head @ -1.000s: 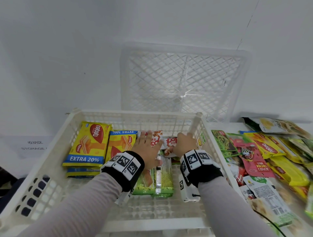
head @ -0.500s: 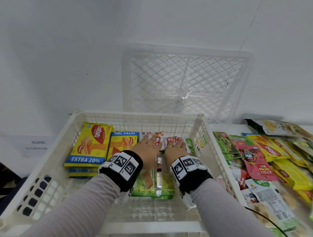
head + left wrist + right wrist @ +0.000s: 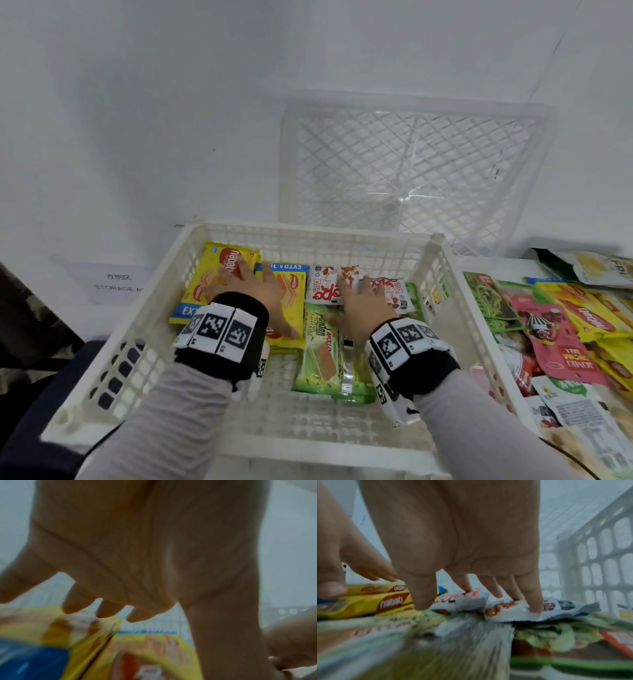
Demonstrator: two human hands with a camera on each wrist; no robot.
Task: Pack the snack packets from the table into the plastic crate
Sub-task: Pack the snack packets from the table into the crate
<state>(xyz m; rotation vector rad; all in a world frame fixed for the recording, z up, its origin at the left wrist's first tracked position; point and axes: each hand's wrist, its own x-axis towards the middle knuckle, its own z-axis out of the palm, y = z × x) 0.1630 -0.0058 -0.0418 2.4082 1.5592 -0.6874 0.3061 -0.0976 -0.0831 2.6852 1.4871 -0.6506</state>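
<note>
The plastic crate (image 3: 442,260) is being viewed downward from head height, and its packets closely from under both wrists.

The white plastic crate (image 3: 445,270) holds yellow wafer packets (image 3: 215,274) lying flat under the left fingers (image 3: 236,270), two white-and-red packets (image 3: 325,287) under the right fingers (image 3: 534,601), and green packets (image 3: 322,356) nearer the wrists. More packets (image 3: 561,329) (green, pink, yellow) lie overlapping on the desk (image 3: 493,265), beyond the crate's right wall.
</note>
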